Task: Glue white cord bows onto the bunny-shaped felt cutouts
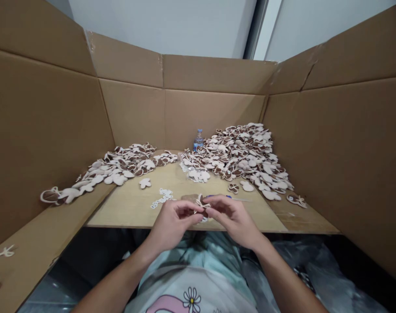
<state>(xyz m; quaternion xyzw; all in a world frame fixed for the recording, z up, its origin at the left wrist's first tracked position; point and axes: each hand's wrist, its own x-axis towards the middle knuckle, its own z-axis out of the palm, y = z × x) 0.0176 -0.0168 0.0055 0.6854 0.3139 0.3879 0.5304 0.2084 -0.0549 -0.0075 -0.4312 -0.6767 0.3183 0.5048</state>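
Near the front edge of the board, a small brown piece with a cream cord bow [203, 204] is held between both hands. My left hand [172, 221] pinches its left side with thumb and fingertips. On its other side, my right hand [232, 217] is closed on it, thumb and forefinger by the bow. Small white tags [162, 198] lie on the board to the left of the hands. Behind my right hand, a blue-handled tool [229, 197] is partly hidden.
Cardboard walls [214, 74] enclose the board [119, 213]. A large heap of brown and cream pieces [243, 152] stands at the back right, a smaller heap [119, 163] at the left. A water bottle [198, 141] stands at the back. Loose pieces lie nearby.
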